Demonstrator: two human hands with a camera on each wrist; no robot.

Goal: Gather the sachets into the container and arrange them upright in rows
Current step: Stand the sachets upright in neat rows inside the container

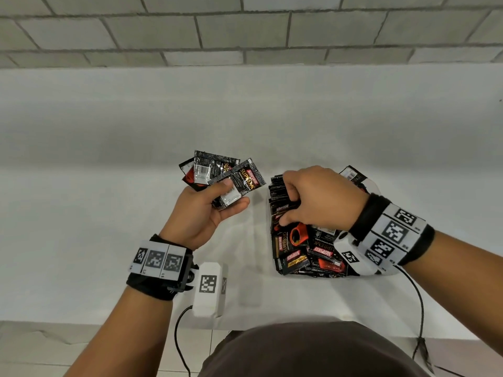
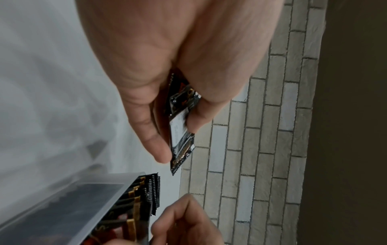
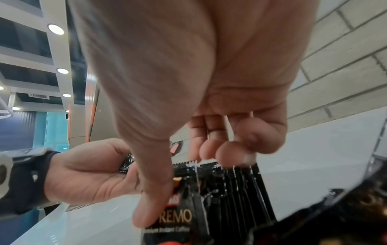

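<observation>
My left hand (image 1: 202, 213) grips a fanned bunch of black coffee sachets (image 1: 217, 171) left of the clear container (image 1: 373, 186), thumb on top; the left wrist view shows the same sachets (image 2: 181, 132) pinched between thumb and fingers. My right hand (image 1: 318, 197) reaches down into the container. Its curled fingers lie on the top edges of an upright row of sachets (image 1: 277, 191) and its thumb presses the front sachet (image 3: 178, 218). Several more sachets (image 1: 307, 251) lie flat and jumbled in the near part of the container.
The container stands on a white table (image 1: 109, 186) against a grey brick wall (image 1: 245, 31). One sachet (image 1: 351, 174) leans at the container's far right corner. The table's front edge (image 1: 81, 322) runs close to my body, with wrist-camera cables hanging over it.
</observation>
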